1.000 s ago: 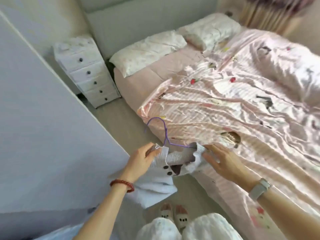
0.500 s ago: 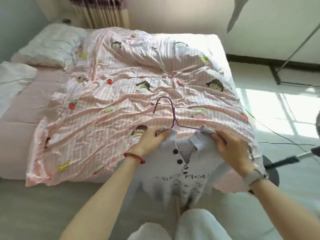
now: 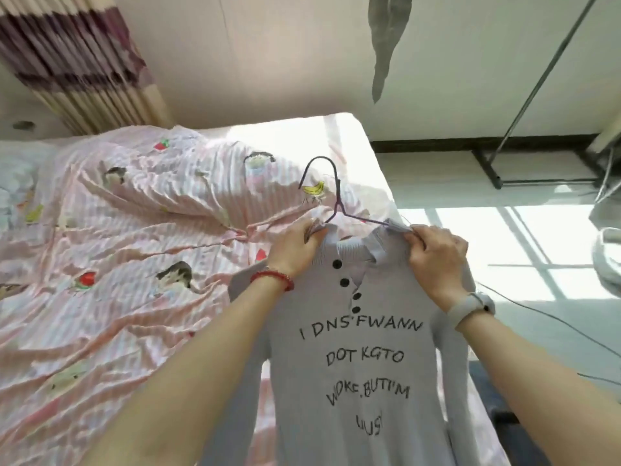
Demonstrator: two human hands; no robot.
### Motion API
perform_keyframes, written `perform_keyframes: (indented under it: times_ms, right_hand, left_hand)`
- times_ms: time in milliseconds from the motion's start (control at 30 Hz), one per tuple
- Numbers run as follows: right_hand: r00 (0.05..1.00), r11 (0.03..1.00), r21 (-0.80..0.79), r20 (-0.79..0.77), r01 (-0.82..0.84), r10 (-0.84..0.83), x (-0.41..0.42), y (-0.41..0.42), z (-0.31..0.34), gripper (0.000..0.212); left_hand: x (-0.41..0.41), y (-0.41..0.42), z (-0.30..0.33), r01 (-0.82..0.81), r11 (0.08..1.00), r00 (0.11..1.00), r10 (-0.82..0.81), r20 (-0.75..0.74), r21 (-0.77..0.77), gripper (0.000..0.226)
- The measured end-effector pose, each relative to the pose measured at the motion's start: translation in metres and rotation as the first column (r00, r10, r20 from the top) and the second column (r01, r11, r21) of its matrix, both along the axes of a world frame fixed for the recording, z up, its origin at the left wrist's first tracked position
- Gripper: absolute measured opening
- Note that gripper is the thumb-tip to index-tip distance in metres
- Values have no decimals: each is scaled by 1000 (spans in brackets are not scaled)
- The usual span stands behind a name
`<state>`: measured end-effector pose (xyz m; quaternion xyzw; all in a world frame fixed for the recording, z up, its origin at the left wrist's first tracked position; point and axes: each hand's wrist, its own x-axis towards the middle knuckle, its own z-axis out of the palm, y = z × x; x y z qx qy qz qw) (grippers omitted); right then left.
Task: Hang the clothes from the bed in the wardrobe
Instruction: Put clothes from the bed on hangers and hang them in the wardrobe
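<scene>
A white knit top [image 3: 356,371] with black buttons and black lettering hangs full length in front of me on a thin purple wire hanger [image 3: 331,193]. My left hand [image 3: 295,245] grips the top's left shoulder over the hanger arm. My right hand [image 3: 437,257] pinches the right shoulder and collar edge the same way. The hanger's hook sticks up above the collar. Behind the top lies the bed [image 3: 134,250] under a rumpled pink striped cover with cartoon prints. No wardrobe is in view.
Striped curtains [image 3: 74,62] hang at the back left. To the right is sunlit floor [image 3: 524,264] with a black stand base [image 3: 494,169], a slanted pole [image 3: 551,68] and thin cables [image 3: 554,321]. A dark object [image 3: 504,398] sits low right beside the bed.
My view has swung from the bedside cabinet and pillows toward the foot of the bed. Both hands have lifted the top, which now hangs unfolded with its lettering showing.
</scene>
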<state>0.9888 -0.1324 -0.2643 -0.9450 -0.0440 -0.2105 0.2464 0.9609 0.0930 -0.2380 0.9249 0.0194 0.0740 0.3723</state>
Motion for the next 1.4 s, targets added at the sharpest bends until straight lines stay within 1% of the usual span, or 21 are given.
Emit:
perform_keyframes:
  times_ms: [67,100,200,267,333,400,467,533,600,633,700,800,867,933,1033,1100,1133,1200,1267,1333,1400]
  right_hand:
    - [993,999,-43,-114,19,-24,49,2,-41,21]
    - [983,997,-80,-180,11,-26,68,3,-63,23]
    - [917,982,-183,-397,-41,-36,103,9,-134,25]
    - [875,976,-214,-477,-29,-79,112,14,-176,28]
    - [848,974,-224,-522,-36,-89,113,19,-208,37]
    - [810,966,-220,-586,-138,-18,109,23,-232,49]
    - [755,940,-213,-652,-266,66,104,23,-246,56]
    - [717,933,-200,-692,-300,82,103,23,-247,58]
    - [718,942,-183,-691,-280,80,102,26,-235,58]
    - [731,947,-170,-677,-271,88,100,30,-225,58]
    - [770,949,-147,-625,-281,131,91,43,-201,56]
    - [814,930,-89,-518,-358,264,60,74,-160,52]
    - [812,901,-16,-442,-433,382,27,101,-129,48]
    - [787,858,37,-380,-513,486,-13,130,-99,44]
    - [683,738,67,-331,-672,651,-89,178,-59,41]
    - [584,628,67,-302,-776,754,-147,209,-37,39]
    - [527,565,58,-293,-823,798,-179,225,-27,37]
    - [393,418,43,-269,-907,879,-246,254,-9,35]
    - [229,244,31,-247,-969,942,-320,286,10,36]
    - [54,58,11,-228,-998,972,-400,316,31,38]
    - [-140,-143,3,-204,-990,969,-483,340,49,39]
  left_hand:
    - [43,0,-41,-34,998,999,36,-32,46,12]
    - [58,0,-65,-44,995,997,50,-66,90,16]
    - [74,-1,-142,-46,951,958,128,-257,304,42]
    - [70,-4,-189,13,908,918,155,-364,419,54]
    - [64,-7,-228,128,857,870,145,-471,500,60]
    - [58,-7,-255,231,815,822,129,-555,532,60]
    - [57,-4,-268,271,811,787,123,-605,518,58]
    - [61,1,-268,287,826,774,98,-625,485,57]
    - [62,5,-257,286,844,779,70,-623,453,55]
    - [60,9,-248,259,860,793,71,-605,440,54]
    - [50,18,-225,160,886,842,108,-529,435,53]
    - [13,41,-184,8,882,900,199,-387,471,53]
    - [-27,61,-154,-84,854,907,279,-315,514,55]
    - [-76,80,-127,-174,815,890,370,-267,552,56]
    - [-170,109,-88,-349,756,818,534,-214,553,54]
    - [-245,125,-65,-487,696,734,654,-185,527,52]
    - [-288,131,-54,-556,650,681,713,-165,518,50]
    - [-378,137,-32,-672,541,557,819,-136,506,49]
    - [-474,139,-9,-775,406,412,906,-100,485,47]
    - [-569,138,13,-826,255,262,963,-59,503,44]
    - [-660,130,32,-845,85,88,996,-19,527,42]
